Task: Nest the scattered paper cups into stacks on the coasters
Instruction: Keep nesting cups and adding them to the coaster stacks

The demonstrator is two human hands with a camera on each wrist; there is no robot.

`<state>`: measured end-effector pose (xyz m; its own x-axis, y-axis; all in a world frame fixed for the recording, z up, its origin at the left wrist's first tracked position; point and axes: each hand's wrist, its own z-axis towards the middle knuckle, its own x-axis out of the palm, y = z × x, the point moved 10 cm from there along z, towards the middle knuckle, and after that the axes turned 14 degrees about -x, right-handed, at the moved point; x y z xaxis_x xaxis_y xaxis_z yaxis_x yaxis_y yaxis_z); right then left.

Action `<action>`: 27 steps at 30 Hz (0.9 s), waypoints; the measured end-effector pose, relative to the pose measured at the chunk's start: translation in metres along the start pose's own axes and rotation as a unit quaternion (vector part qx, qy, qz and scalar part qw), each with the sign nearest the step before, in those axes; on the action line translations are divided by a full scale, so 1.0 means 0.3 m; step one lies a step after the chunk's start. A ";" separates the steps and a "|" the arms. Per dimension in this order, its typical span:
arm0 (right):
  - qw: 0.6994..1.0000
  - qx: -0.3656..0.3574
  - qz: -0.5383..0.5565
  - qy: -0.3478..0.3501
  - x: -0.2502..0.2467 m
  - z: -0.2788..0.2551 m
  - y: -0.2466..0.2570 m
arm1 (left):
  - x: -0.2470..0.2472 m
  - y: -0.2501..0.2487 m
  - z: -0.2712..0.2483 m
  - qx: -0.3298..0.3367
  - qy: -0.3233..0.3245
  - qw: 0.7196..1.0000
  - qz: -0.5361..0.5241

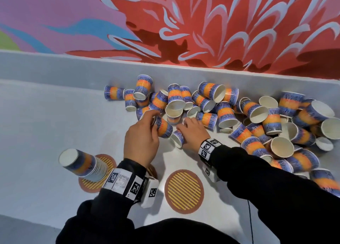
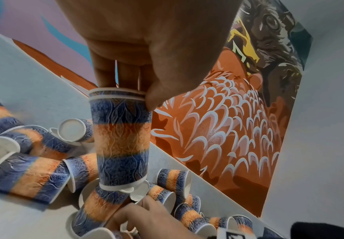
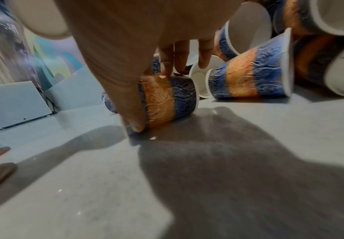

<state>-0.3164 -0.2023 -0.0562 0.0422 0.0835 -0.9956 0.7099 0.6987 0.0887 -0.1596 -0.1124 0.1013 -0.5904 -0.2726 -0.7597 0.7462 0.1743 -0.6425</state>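
Note:
Blue-and-orange paper cups lie scattered [image 1: 230,113] across the back and right of the grey table. My left hand [image 1: 145,131] grips a short nest of cups [image 1: 163,126] by the rim end; in the left wrist view the fingers and thumb pinch the nested cups [image 2: 121,139] near their rims. My right hand [image 1: 191,131] curls round a single cup [image 1: 178,137] lying on its side on the table, seen as the held cup [image 3: 167,100] under thumb and fingers. A tall inverted stack [image 1: 82,162] stands on the left coaster [image 1: 95,181]. An empty striped coaster [image 1: 184,191] lies in front.
A third coaster [image 1: 151,171] is mostly hidden under my left wrist. A low grey wall [image 1: 73,68] borders the table's back, with a painted mural above. The dense cup pile [image 1: 294,133] fills the right side. Bare table lies to the left [image 1: 46,114].

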 end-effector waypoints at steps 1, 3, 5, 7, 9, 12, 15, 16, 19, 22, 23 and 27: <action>1.000 0.001 0.020 -0.010 0.000 -0.017 -0.009 | 0.005 -0.002 0.001 -0.004 0.003 1.000 -0.002; 0.982 0.034 0.176 -0.054 -0.006 -0.073 -0.049 | 0.017 -0.024 0.003 -0.005 0.007 1.000 -0.010; 0.936 0.085 0.329 -0.090 -0.002 -0.140 -0.087 | 0.023 -0.060 -0.002 0.010 0.004 1.000 -0.016; 0.895 0.113 0.407 -0.145 -0.028 -0.209 -0.113 | 0.041 -0.111 -0.013 0.038 0.009 0.999 -0.024; 0.876 0.108 0.432 -0.188 -0.073 -0.266 -0.124 | 0.082 -0.163 -0.027 0.073 0.030 0.996 -0.036; 0.879 0.083 0.410 -0.228 -0.156 -0.326 -0.107 | 0.187 -0.237 -0.063 0.126 0.097 0.985 -0.061; 0.876 0.091 0.395 -0.262 -0.198 -0.366 -0.102 | 0.296 -0.294 -0.116 0.159 0.162 0.970 -0.081; 0.867 0.102 0.410 -0.265 -0.194 -0.377 -0.109 | 0.328 -0.307 -0.126 0.166 0.177 0.966 -0.087; 0.847 0.140 0.447 -0.253 -0.148 -0.409 -0.144 | 0.411 -0.325 -0.122 0.166 0.221 0.956 -0.100; 0.844 0.174 0.454 -0.227 -0.102 -0.424 -0.175 | 0.427 -0.307 -0.050 0.119 0.212 0.958 -0.154; 0.846 0.186 0.449 -0.222 -0.094 -0.427 -0.188 | 0.410 -0.288 -0.008 0.092 0.175 0.964 -0.178; 0.858 0.223 0.415 -0.203 -0.071 -0.432 -0.231 | 0.433 -0.156 0.165 -0.065 0.106 0.970 -0.208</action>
<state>-0.4575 -0.1604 -0.0373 0.8405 0.1033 -0.5318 0.5121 0.1687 0.8422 -0.2560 -0.2028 0.0378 -0.8924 -0.1463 -0.4269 0.3929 0.2133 -0.8945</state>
